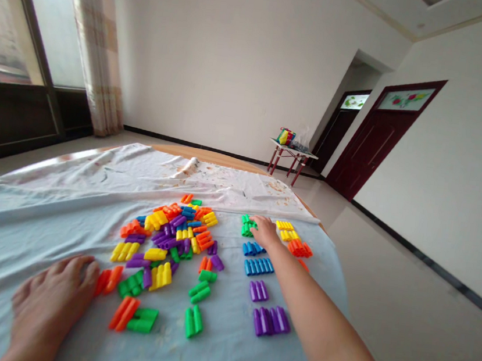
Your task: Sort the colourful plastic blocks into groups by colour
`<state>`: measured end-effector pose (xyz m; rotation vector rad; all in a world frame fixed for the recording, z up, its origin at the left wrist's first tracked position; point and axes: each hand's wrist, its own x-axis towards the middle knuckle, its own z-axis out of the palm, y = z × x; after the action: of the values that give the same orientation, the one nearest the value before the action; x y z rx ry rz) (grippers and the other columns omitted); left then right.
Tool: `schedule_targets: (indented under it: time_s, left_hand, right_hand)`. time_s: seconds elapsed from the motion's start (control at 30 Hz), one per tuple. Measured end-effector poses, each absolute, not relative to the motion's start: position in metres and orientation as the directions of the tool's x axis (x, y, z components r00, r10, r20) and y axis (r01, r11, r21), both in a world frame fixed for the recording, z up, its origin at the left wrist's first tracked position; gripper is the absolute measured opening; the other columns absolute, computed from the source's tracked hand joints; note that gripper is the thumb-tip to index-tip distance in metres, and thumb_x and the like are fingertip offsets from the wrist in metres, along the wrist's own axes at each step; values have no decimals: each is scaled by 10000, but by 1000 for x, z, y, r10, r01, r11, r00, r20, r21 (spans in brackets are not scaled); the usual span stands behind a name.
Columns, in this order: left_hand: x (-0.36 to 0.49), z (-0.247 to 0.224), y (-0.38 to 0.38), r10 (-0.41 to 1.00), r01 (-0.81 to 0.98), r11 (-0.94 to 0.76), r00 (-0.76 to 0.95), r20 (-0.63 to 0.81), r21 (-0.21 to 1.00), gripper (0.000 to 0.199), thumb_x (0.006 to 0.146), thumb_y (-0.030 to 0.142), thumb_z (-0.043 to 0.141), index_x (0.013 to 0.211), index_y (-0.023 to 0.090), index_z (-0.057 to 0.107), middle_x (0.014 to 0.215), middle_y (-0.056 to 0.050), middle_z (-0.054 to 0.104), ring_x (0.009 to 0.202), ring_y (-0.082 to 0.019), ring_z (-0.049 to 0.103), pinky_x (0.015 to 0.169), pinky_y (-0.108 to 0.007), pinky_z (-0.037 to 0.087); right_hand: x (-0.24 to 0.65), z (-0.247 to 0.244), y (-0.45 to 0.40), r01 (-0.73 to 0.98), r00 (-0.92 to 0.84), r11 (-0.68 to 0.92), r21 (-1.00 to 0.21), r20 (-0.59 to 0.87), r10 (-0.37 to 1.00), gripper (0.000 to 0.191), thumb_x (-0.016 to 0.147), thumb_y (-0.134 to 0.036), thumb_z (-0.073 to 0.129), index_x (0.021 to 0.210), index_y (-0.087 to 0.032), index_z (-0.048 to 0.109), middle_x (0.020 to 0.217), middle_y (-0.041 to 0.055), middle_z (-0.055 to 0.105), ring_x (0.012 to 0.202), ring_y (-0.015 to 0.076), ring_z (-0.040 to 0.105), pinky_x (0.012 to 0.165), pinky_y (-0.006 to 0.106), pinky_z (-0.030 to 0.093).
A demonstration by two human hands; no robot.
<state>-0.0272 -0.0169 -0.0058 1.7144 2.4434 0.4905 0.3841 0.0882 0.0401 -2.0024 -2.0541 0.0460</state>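
My left hand [54, 301] lies open on the cloth at the left, its thumb beside an orange ribbed plastic block [109, 281]. Reaching across the table, my right hand [263, 231] has its fingers closed on a green ribbed block [248, 228] at the far end of a column. Below it in that column sit blue blocks [258, 266] and purple blocks [271, 321]. Yellow blocks [287, 230] and orange-red blocks [300, 248] lie just right of my hand. A mixed pile of coloured blocks [171, 236] spreads over the middle.
A pale blue cloth [221, 342] and a white patterned cloth [232, 182] cover the round table. Loose green blocks [194, 322] lie between pile and column. A small side table [291, 150] with bags stands by the far wall, near a dark red door [380, 139].
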Motion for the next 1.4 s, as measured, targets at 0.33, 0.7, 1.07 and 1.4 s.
schedule_targets:
  time_s: [0.33,0.7,1.07,1.4]
  left_hand:
    - [-16,8,-22,924,891,339,-376,72,302,542,852,493,200,1165,209,538,1302,-123,496,1199,-329,428,1027,-442,249]
    - [-14,8,-25,915,883,337,-389,106,326,540,858,465,185,1146,214,566,1286,-131,523,1191,-330,443,1029,-461,273]
    - [-10,12,-29,914,888,320,-381,139,331,518,863,440,188,1095,204,586,1242,-137,555,1163,-342,462,1015,-476,293]
    - [-11,12,-29,914,887,320,-382,139,332,510,863,437,212,1107,200,592,1244,-134,561,1167,-321,469,1019,-469,297]
  right_hand:
    - [293,40,-10,759,-388,462,-459,251,887,231,764,-218,635,991,-190,665,944,45,672,901,169,599,839,288,452]
    - [284,34,-28,771,-506,476,-423,47,861,248,866,-186,514,1037,-264,676,1041,25,682,1010,188,571,903,339,389]
    - [226,27,-24,752,-408,476,-456,244,880,350,819,-339,611,1131,-181,614,1008,73,678,960,194,596,879,304,433]
    - [228,25,-28,677,-342,449,-583,292,893,299,793,-246,584,1081,-177,625,893,40,691,806,150,617,747,253,456]
